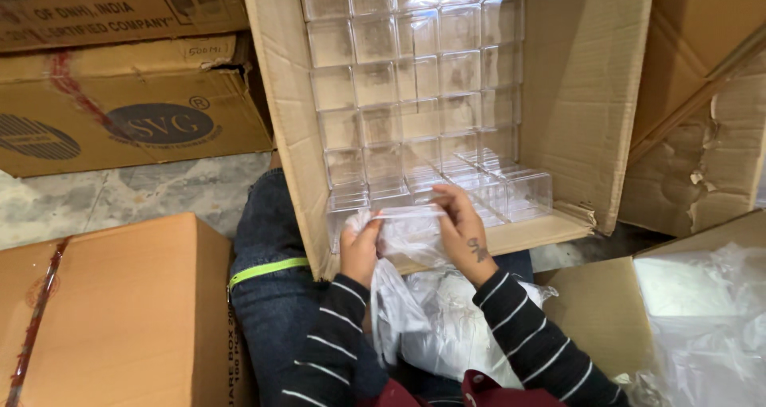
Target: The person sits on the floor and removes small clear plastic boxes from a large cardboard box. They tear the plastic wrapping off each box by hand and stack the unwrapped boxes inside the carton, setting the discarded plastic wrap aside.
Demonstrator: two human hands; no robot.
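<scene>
Both the left hand (361,247) and right hand (463,233) are pinching a thin clear plastic bag (411,235) with closed fingers, best kept taut, just below the open brown cardboard box (582,96) of stacked clear plastic cases (415,88).

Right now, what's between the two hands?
Head view: a clear plastic bag, pinched by the left hand and right hand, spans the gap in front of the clear boxes stacked in the open carton.

An open brown cardboard carton (574,96) — tipped on its side — holds stacked clear plastic boxes (415,80). Left of it lie printed brown cartons (120,104); below-left, a plain closed one (120,311).
</scene>
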